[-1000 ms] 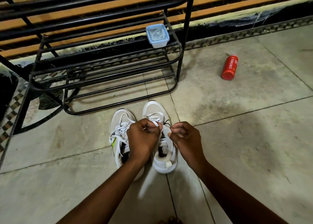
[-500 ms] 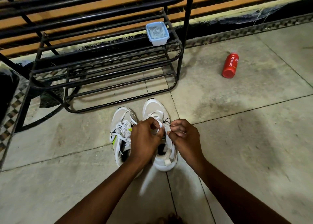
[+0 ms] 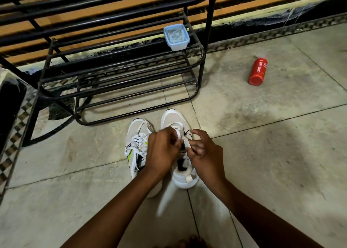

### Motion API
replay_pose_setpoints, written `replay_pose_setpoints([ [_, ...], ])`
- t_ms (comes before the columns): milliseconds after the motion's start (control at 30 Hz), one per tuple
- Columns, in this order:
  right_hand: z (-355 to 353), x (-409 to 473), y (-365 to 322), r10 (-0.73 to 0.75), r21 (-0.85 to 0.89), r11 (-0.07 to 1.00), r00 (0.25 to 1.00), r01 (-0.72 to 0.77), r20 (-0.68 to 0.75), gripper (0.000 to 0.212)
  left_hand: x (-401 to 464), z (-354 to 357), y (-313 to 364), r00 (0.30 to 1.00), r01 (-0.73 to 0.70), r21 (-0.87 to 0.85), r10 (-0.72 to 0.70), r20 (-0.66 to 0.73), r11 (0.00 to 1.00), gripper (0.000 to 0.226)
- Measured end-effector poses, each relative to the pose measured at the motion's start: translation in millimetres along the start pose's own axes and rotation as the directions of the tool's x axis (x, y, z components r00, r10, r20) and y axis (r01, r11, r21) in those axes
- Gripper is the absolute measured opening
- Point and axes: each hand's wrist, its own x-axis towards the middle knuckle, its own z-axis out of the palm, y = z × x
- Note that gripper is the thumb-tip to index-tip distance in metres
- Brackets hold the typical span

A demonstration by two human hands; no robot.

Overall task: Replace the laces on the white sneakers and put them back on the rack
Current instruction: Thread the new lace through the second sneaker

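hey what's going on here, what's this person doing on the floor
A person is lacing a pair of white sneakers on the tiled floor in front of a black metal rack. Both hands, left hand and right hand, work at the lace of the right sneaker. The left sneaker beside it is already laced. Neither shoe is on the rack yet.

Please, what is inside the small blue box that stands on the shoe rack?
Inside the blue box on the rack lies something pale and tangled, maybe laces; it is too blurred to tell. What is below that top layer is covered.
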Motion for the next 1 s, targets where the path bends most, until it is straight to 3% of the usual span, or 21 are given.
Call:
replay_pose_setpoints([
  [67, 2.1, -6.6, 1.5, -0.03, 0.033, 0.999, 0.999, 0.032, -0.045, 0.053, 6.4, -3.3, 0.1, 0.991, 0.133, -0.135, -0.131, 0.023, 0.982, 0.021],
  [133, 2.6, -9.4, 3.0, -0.067, 0.025, 0.997, 0.995, 0.069, -0.079, 0.048, 10.2, -5.0, -1.5, 0.987, 0.153, -0.15, -0.145, 0.062, 0.977, 0.023],
  [233, 0.8, -8.1, 5.8, -0.072, 0.033, 0.997, 0.994, 0.075, -0.08, 0.048, 10.2, -5.2, -2.3, 0.995, -0.04, -0.026, 0.042, 0.089, 0.999, 0.018],
  [333, -1.6, -3.6, 5.1, 0.015, 0.115, 0.993, 0.998, -0.009, -0.059, 0.049, 9.8, -3.7, -5.9, 0.947, -0.296, 0.081, 0.282, 0.152, 0.952, 0.016],
  [400, -3.2, -0.9, 4.2, 0.084, 0.227, 0.971, 0.996, -0.077, -0.022, 0.05, 11.7, -2.8, -9.6, 0.933, -0.34, 0.091, 0.324, 0.159, 0.936, 0.016],
  [467, -4.0, 0.5, 4.9, 0.097, 0.255, 0.962, 0.995, -0.092, -0.007, 0.052, 12.7, -1.1, -12.3, 0.959, -0.262, 0.039, 0.256, 0.123, 0.964, 0.015],
  [567, -1.4, -0.4, 5.0, 0.099, 0.261, 0.961, 0.995, -0.09, -0.022, 0.052, 13.5, 2.2, -9.1, 0.998, 0.028, -0.117, -0.02, 0.064, 0.993, 0.02],
  [633, 1.4, -2.6, 5.8, 0.102, 0.253, 0.963, 0.994, -0.089, -0.038, 0.05, 15.1, 2.2, -7.4, 0.993, 0.112, -0.147, -0.107, 0.044, 0.983, 0.021],
  [733, 2.5, -5.6, 5.4, 0.088, 0.232, 0.97, 0.994, -0.072, -0.058, 0.047, 9.6, -0.6, -2.2, 0.997, -0.067, -0.015, 0.067, 0.036, 0.998, 0.018],
  [867, 2.1, -7.1, 3.8, 0.082, 0.202, 0.977, 0.993, -0.064, -0.081, 0.046, 5.1, 3.2, -1.4, 0.955, -0.266, 0.143, 0.241, 0.17, 0.953, 0.02],
  [933, 1.1, -6.8, 4.8, 0.058, 0.118, 0.992, 0.995, -0.049, -0.077, 0.045, 4.1, 4.7, -1.2, 0.956, -0.267, 0.111, 0.248, 0.156, 0.957, 0.02],
  [1000, 2.7, -6.8, 6.3, 0.011, 0.005, 1.0, 0.998, -0.011, -0.07, 0.045, 5.1, 3.5, -1.4, 0.994, -0.096, -0.015, 0.097, 0.057, 0.995, 0.016],
])
